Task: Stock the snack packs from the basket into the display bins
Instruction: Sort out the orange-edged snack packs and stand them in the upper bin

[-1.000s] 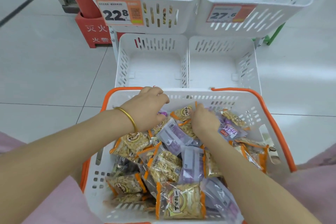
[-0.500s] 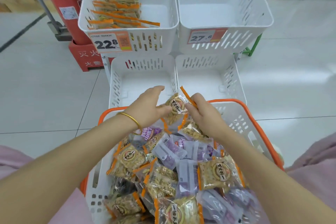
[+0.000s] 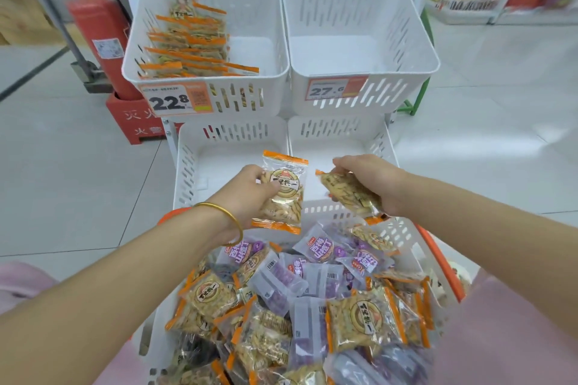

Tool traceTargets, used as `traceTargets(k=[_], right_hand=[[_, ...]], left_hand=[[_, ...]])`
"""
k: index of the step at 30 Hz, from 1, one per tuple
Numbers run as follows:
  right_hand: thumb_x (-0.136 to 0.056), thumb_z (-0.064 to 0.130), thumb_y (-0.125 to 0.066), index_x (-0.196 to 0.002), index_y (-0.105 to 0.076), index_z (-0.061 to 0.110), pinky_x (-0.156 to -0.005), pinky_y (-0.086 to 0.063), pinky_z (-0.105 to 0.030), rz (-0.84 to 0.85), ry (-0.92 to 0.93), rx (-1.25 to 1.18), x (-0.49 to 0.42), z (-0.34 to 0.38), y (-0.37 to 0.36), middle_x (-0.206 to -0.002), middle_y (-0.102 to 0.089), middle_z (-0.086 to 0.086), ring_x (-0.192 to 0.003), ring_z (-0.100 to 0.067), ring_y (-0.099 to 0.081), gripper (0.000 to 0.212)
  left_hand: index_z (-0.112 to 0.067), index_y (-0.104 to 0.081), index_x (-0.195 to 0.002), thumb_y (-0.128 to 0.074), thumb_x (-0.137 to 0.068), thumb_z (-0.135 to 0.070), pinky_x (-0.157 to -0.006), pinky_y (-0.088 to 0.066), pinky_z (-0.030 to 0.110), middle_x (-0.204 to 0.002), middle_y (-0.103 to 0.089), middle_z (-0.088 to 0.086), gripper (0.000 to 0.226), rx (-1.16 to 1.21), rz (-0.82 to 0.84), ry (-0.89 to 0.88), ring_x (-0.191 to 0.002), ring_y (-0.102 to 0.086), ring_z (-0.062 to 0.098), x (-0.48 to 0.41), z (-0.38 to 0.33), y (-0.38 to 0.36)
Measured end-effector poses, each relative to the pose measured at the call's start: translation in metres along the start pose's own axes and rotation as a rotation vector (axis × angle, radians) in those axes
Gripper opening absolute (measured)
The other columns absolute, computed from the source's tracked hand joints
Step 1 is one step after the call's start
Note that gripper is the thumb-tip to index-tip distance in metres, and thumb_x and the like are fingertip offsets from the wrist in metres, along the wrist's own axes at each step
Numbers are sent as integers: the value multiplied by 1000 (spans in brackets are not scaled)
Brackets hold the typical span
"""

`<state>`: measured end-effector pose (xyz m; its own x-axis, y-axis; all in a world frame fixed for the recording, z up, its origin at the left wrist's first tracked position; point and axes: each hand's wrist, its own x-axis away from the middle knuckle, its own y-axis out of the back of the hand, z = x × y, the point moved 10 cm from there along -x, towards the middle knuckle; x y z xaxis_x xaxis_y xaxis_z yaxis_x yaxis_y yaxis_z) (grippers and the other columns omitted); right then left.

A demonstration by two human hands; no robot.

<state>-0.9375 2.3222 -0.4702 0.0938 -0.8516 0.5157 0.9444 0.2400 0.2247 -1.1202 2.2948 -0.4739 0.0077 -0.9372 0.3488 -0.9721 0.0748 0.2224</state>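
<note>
Left hand point(image 3: 247, 194) pinches an orange-edged pack point(image 3: 283, 194) upright, thumb across its front, above the heaped basket point(image 3: 403, 234) nearest the person. Right hand point(image 3: 372, 184) curls round a second pack point(image 3: 350, 194), held tilted. Both packs hang over the basket's far rim, just short of the lower bins point(image 3: 194, 166). These film pouches look light, crinkly and slick, with contents probably brittle, so a gentle pinch at a sealed edge seems safest. Farther off, the upper left bin point(image 3: 134, 50) holds matching packs, beside the upper right bin point(image 3: 416, 40).
</note>
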Motion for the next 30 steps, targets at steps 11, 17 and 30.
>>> traceTargets(k=[11,17,30], right_hand=[[-89,23,-65,-98,-47,11,-44,-42,-25,-177,279,152,-4,39,2,-78,-55,-9,-56,-20,-47,24],[-98,24,-49,-103,-55,5,-56,-59,-36,100,168,-255,0,38,-36,-98,-54,-17,-77,-27,-58,21],[-88,15,-65,-128,-48,20,-65,-56,-32,42,312,-18,1,43,-24,-100,-60,-9,-79,-18,-62,43]], left_hand=[[-28,-49,-106,-48,-96,-18,-50,-38,26,-62,-46,5,15,-6,-57,-90,-51,-41,19,-2,-15,-7],[-18,-53,-112,-46,-92,-1,-75,-54,52,-89,-65,20,27,207,-8,-40,-70,-65,34,0,-14,-19],[-10,-53,-118,-51,-96,-26,-67,-58,38,-95,-70,11,28,404,69,-14,-77,-68,23,4,-19,-21]])
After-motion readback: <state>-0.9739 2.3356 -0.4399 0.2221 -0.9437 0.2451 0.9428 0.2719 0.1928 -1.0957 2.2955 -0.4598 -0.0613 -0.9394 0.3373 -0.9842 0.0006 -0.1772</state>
